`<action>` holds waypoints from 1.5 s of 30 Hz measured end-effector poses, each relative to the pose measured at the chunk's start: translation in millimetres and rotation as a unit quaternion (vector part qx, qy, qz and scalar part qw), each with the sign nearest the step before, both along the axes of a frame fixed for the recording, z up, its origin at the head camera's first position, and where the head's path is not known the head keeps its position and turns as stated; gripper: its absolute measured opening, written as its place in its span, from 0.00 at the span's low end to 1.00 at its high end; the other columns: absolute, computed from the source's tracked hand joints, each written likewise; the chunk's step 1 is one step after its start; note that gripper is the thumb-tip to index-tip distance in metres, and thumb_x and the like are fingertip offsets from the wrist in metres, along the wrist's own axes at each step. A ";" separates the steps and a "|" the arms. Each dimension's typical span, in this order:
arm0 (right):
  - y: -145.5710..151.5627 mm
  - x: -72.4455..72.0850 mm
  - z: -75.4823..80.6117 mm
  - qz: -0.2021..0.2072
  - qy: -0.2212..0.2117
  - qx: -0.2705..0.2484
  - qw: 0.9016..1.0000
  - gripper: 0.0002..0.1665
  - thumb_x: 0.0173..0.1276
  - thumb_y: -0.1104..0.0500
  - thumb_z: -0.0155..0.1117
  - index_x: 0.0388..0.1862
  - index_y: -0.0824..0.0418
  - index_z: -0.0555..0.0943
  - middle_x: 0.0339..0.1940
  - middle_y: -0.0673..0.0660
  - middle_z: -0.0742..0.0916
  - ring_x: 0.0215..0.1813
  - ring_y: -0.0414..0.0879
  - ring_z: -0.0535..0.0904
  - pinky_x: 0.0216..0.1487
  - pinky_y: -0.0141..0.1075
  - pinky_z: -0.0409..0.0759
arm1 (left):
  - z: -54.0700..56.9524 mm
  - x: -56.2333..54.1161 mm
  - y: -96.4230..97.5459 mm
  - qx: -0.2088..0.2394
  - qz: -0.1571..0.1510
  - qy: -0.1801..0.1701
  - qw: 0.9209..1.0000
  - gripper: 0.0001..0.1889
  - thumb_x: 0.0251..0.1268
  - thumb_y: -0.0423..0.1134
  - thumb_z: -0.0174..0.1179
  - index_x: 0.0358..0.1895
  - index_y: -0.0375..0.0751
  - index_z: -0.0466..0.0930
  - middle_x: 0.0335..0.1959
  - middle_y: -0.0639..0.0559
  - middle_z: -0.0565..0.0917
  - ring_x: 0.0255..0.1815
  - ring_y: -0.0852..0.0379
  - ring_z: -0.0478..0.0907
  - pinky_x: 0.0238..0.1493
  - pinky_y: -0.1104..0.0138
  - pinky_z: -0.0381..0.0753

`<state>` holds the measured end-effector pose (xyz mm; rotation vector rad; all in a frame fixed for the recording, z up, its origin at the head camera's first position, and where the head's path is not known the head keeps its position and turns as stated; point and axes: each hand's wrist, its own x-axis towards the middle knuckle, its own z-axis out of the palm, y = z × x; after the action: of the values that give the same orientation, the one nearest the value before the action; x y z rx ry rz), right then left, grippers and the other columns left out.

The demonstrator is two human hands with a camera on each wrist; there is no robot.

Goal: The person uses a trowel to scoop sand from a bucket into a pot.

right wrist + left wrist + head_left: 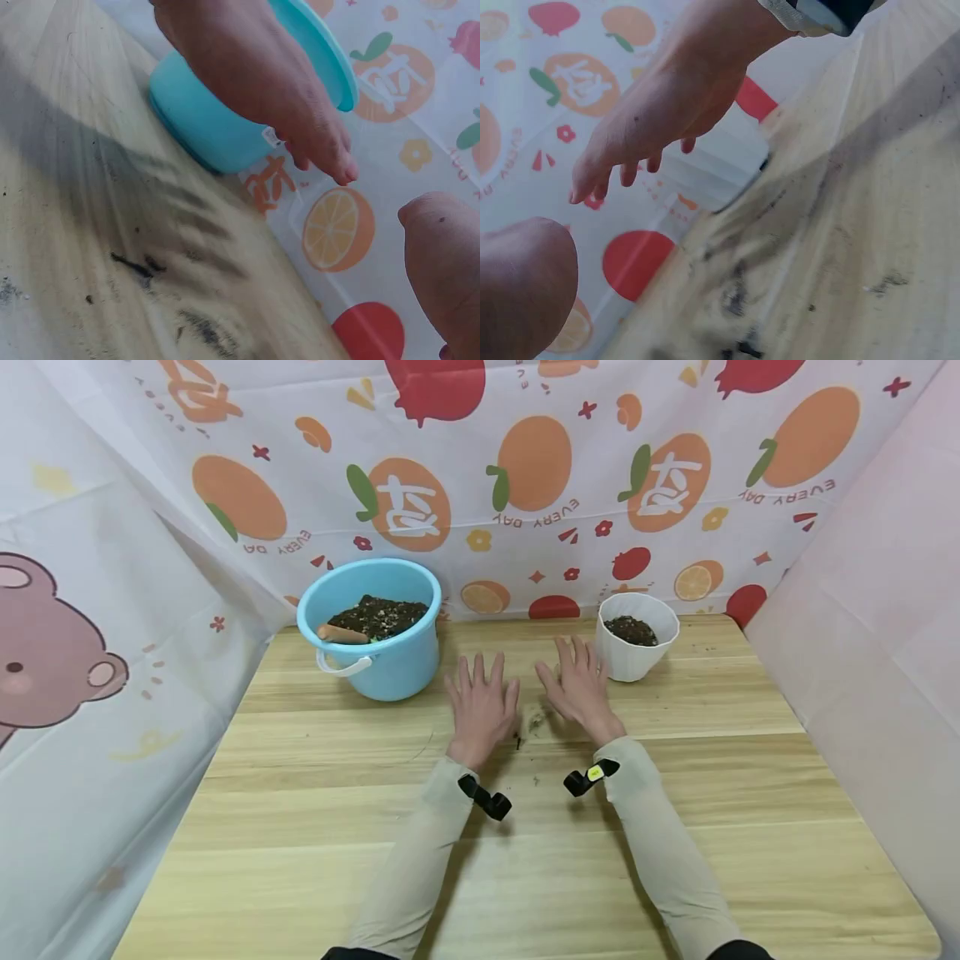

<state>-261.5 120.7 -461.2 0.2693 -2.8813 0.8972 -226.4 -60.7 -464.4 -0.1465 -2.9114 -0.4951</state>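
Both hands reach over the middle of the table with fingers spread, holding nothing. My left hand (482, 706) is beside the light blue bucket (401, 664), palm down. The bucket contains dark soil (382, 616) and an orange-brown handle (342, 634) leaning at its rim. My right hand (581, 685) is just left of the white pot (633, 658), which also holds dark soil (632, 630). Between the hands, smudges and crumbs of soil (536, 722) lie on the wood; the right wrist view shows a dark bit (133, 265) among them.
The wooden table (300, 860) runs back to a fruit-printed cloth (465, 552) hanging behind the bucket and pot. A white cloth with a bear print (60, 652) hangs on the left, and a plain pale cloth (870, 577) on the right.
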 end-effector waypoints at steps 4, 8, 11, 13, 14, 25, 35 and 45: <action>1.2 0.7 13.3 0.011 0.010 -0.007 1.000 0.44 0.79 0.32 0.40 0.83 0.55 0.54 0.83 0.68 0.56 0.85 0.66 0.45 0.79 0.67 0.45 | 13.6 0.7 1.0 -0.007 -0.008 0.013 1.000 0.32 0.83 0.59 0.31 0.81 0.50 0.54 0.80 0.35 0.61 0.83 0.31 0.50 0.77 0.32 0.52; 4.4 -1.4 26.3 0.015 0.022 -0.011 1.000 0.43 0.80 0.34 0.41 0.83 0.56 0.54 0.83 0.67 0.56 0.84 0.66 0.47 0.78 0.67 0.48 | 24.5 1.1 1.9 -0.007 -0.015 0.035 0.999 0.31 0.83 0.58 0.32 0.79 0.48 0.57 0.76 0.35 0.67 0.79 0.30 0.60 0.75 0.35 0.61; 9.8 -3.5 34.8 0.017 0.038 -0.010 0.999 0.42 0.80 0.36 0.41 0.83 0.56 0.53 0.83 0.67 0.56 0.84 0.66 0.48 0.78 0.67 0.49 | 31.4 0.7 2.6 -0.004 -0.020 0.059 0.998 0.30 0.83 0.57 0.34 0.77 0.46 0.61 0.74 0.36 0.71 0.76 0.30 0.64 0.73 0.36 0.66; 15.1 -3.5 41.6 0.018 0.049 -0.012 0.999 0.41 0.81 0.38 0.42 0.83 0.57 0.53 0.83 0.67 0.57 0.84 0.66 0.49 0.79 0.67 0.49 | 36.3 0.5 3.2 -0.004 -0.024 0.073 0.997 0.29 0.83 0.57 0.35 0.75 0.45 0.63 0.72 0.36 0.73 0.74 0.31 0.67 0.71 0.37 0.69; 18.1 -3.1 45.1 0.019 0.052 -0.013 0.998 0.41 0.81 0.38 0.42 0.83 0.57 0.53 0.83 0.68 0.58 0.84 0.66 0.49 0.79 0.67 0.50 | 38.9 0.7 3.3 -0.004 -0.027 0.080 0.996 0.29 0.83 0.56 0.35 0.74 0.44 0.64 0.71 0.36 0.74 0.73 0.31 0.68 0.69 0.37 0.70; 53.6 -7.8 75.7 0.002 0.075 -0.004 0.997 0.41 0.81 0.35 0.37 0.83 0.57 0.54 0.82 0.68 0.59 0.83 0.66 0.51 0.78 0.68 0.50 | 66.8 1.8 -2.1 0.023 -0.062 0.177 0.982 0.24 0.82 0.51 0.42 0.65 0.39 0.74 0.58 0.37 0.84 0.59 0.36 0.80 0.54 0.45 0.82; 85.2 -13.9 85.1 -0.011 0.081 0.007 0.997 0.39 0.81 0.38 0.38 0.83 0.57 0.55 0.82 0.68 0.60 0.82 0.70 0.52 0.77 0.70 0.49 | 84.7 2.2 -23.0 0.020 -0.084 0.234 0.968 0.25 0.81 0.50 0.43 0.64 0.36 0.76 0.55 0.36 0.85 0.54 0.36 0.81 0.50 0.46 0.82; 125.2 -18.5 80.4 -0.031 0.053 0.026 0.998 0.39 0.81 0.40 0.39 0.82 0.61 0.54 0.80 0.73 0.60 0.80 0.73 0.53 0.77 0.70 0.49 | 100.7 -2.3 -54.9 0.027 -0.091 0.276 0.957 0.22 0.80 0.47 0.45 0.59 0.33 0.78 0.50 0.34 0.86 0.49 0.35 0.81 0.50 0.47 0.81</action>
<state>-280.1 245.9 -380.8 0.2249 -2.8021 0.7743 -228.7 -115.6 -363.7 -0.4670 -2.3465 -0.4692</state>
